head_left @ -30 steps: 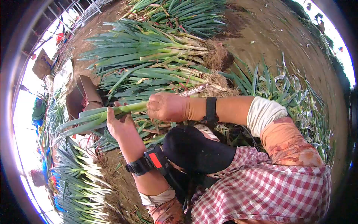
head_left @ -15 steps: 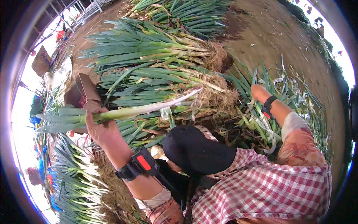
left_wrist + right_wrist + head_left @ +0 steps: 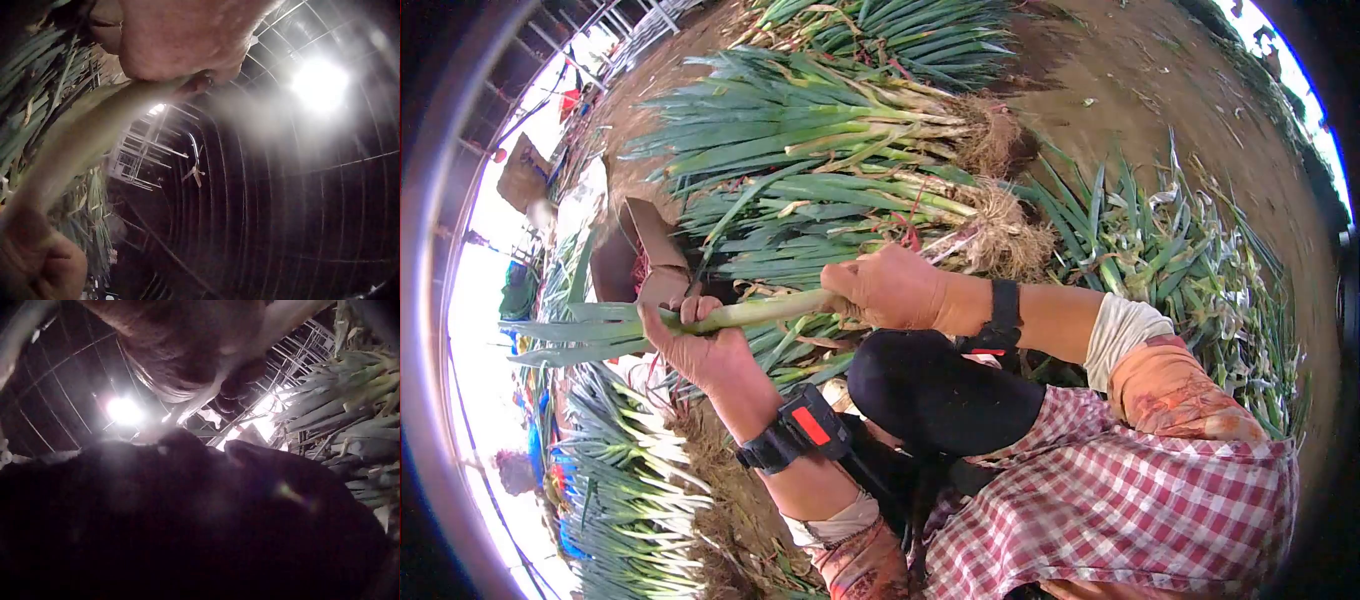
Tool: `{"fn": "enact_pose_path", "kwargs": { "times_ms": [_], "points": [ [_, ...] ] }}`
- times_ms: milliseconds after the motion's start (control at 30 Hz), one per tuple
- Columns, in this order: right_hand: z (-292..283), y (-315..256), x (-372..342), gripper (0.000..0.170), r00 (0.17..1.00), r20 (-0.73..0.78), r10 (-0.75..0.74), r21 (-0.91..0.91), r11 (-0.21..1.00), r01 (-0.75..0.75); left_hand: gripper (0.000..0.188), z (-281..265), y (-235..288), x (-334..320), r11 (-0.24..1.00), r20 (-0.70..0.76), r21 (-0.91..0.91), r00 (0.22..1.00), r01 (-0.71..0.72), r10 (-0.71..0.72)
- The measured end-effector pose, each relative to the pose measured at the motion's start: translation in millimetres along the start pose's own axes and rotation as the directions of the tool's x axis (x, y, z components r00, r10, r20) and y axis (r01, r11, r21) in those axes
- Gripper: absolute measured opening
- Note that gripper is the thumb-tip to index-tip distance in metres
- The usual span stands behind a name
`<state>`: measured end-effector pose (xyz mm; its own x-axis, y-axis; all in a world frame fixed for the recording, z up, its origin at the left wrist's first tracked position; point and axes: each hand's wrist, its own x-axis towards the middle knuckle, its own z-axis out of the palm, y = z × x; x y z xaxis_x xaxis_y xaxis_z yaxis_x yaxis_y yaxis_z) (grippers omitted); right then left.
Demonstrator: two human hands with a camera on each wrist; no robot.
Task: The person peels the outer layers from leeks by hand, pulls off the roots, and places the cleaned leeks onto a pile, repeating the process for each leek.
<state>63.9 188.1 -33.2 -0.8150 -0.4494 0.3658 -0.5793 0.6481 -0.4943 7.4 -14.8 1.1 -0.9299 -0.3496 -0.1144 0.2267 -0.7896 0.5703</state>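
One long green onion (image 3: 775, 309) lies across both hands in the head view, its green leaves pointing left. The left hand (image 3: 705, 352) curls its fingers and thumb round the stalk near the leaves. The right hand (image 3: 900, 288) grips the pale part, and its fist hides the root end. In the left wrist view the stalk (image 3: 81, 134) runs between the left hand (image 3: 181, 37) and the other hand (image 3: 47, 262). The right wrist view is dark, with the right hand (image 3: 187, 344) at the top.
Bundles of green onions with roots (image 3: 820, 130) lie on the soil behind the hands. Loose leaves and peelings (image 3: 1190, 270) are heaped at the right. A row of white-stalked onions (image 3: 635, 480) lies at the lower left, and a cardboard box (image 3: 650, 240) stands at the left.
Between the earlier frames the right hand swung out to the leaf heap at the right; now it is back on the stalk, gripping it. The left hand has kept hold and moved slightly right since half a second ago.
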Motion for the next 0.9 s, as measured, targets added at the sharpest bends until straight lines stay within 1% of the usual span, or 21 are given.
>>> {"fn": "enact_pose_path", "kwargs": {
  "times_ms": [100, 133, 200, 233, 300, 333, 400, 433, 500, 533, 567, 600, 633, 667, 700, 733, 767, 800, 833, 867, 900],
  "points": [
    [5, 4, 2, 0.024, 1.000, -0.013, -0.015, 0.093, 0.996, 0.016, 0.035, -1, 3, 1, 1.000, 0.043, 0.003, 0.999, 0.007, -0.007],
    [5, 5, 2, 0.024, 1.000, -0.012, -0.011, 0.093, 0.996, 0.013, 0.035, 0, 3, 1, 1.000, 0.042, 0.004, 0.999, 0.010, -0.011],
    [5, 5, 3, 0.025, 0.994, 0.011, 0.106, 0.219, 0.970, -0.106, 0.035, 3, 3, -1, 1.000, 0.065, -0.006, 0.998, 0.015, -0.015],
    [4, 6, 4, 0.025, 0.994, 0.011, 0.108, 0.218, 0.970, -0.108, 0.035, 3, 3, -1, 1.000, 0.065, -0.007, 0.998, 0.018, -0.018],
    [3, 8, 4, 0.028, 0.983, 0.024, 0.183, 0.256, 0.949, -0.183, 0.031, 5, 3, -4, 0.999, 0.201, 0.005, 0.979, 0.043, -0.043],
    [2, 9, 5, 0.028, 0.982, 0.027, 0.186, 0.255, 0.949, -0.186, 0.031, 6, 4, -6, 0.999, 0.199, 0.005, 0.979, 0.046, -0.046],
    [0, 12, 7, 0.021, 0.973, 0.117, 0.200, 0.409, 0.883, -0.231, 0.028, 14, 4, -12, 0.999, 0.320, -0.022, 0.947, 0.041, -0.032],
    [2, 14, 7, 0.021, 0.972, 0.115, 0.205, 0.407, 0.883, -0.235, 0.028, 15, 5, -13, 0.999, 0.321, -0.023, 0.946, 0.047, -0.037],
    [8, 18, 6, 0.026, 0.987, 0.030, 0.160, 0.413, 0.897, -0.158, 0.029, 15, 5, -16, 0.997, 0.487, -0.024, 0.872, 0.074, -0.053],
    [9, 21, 5, 0.026, 0.985, 0.031, 0.169, 0.411, 0.896, -0.166, 0.034, 15, 6, -16, 0.994, 0.574, -0.027, 0.815, 0.107, -0.072],
    [10, 25, 6, 0.027, 0.970, 0.148, 0.190, 0.349, 0.908, -0.231, 0.034, 15, 4, -18, 0.993, 0.574, -0.025, 0.814, 0.117, -0.082],
    [11, 28, 6, 0.028, 0.941, 0.260, 0.218, 0.280, 0.915, -0.290, 0.036, 18, 1, -23, 0.991, 0.586, -0.071, 0.808, 0.115, -0.052],
    [15, 32, 5, 0.028, 0.938, 0.256, 0.231, 0.280, 0.911, -0.301, 0.039, 20, -3, -26, 0.986, 0.597, -0.116, 0.802, 0.115, -0.024],
    [22, 37, 3, 0.030, 0.910, 0.289, 0.296, 0.302, 0.874, -0.380, 0.043, 14, -3, -19, 0.963, 0.671, -0.131, 0.736, 0.234, -0.088],
    [30, 43, 0, 0.032, 0.876, 0.324, 0.358, 0.320, 0.830, -0.458, 0.043, 18, -4, -24, 0.960, 0.671, -0.127, 0.735, 0.249, -0.102],
    [41, 52, -1, 0.029, 0.896, 0.237, 0.377, 0.193, 0.885, -0.423, 0.043, 22, -6, -30, 0.981, 0.683, -0.029, 0.720, 0.191, -0.120],
    [40, 57, -3, 0.029, 0.888, 0.236, 0.396, 0.191, 0.877, -0.442, 0.043, 25, -9, -35, 0.989, 0.696, 0.067, 0.704, 0.130, -0.140],
    [38, 62, -6, 0.024, 0.867, 0.223, 0.445, 0.012, 0.888, -0.459, 0.041, 26, -14, -39, 0.993, 0.666, 0.091, 0.736, 0.082, -0.121],
    [33, 69, -9, 0.020, 0.848, 0.202, 0.490, -0.168, 0.870, -0.463, 0.041, 28, -19, -45, 0.991, 0.669, 0.092, 0.731, 0.100, -0.136],
    [30, 87, -23, 0.017, 0.912, 0.220, 0.346, -0.278, 0.918, -0.281, 0.041, 34, -22, -53, 0.990, 0.596, 0.141, 0.797, 0.014, -0.096],
    [27, 100, -29, 0.014, 0.881, 0.235, 0.409, -0.357, 0.880, -0.314, 0.041, 39, -23, -58, 0.978, 0.522, 0.196, 0.852, -0.069, -0.044]
  ]
}}
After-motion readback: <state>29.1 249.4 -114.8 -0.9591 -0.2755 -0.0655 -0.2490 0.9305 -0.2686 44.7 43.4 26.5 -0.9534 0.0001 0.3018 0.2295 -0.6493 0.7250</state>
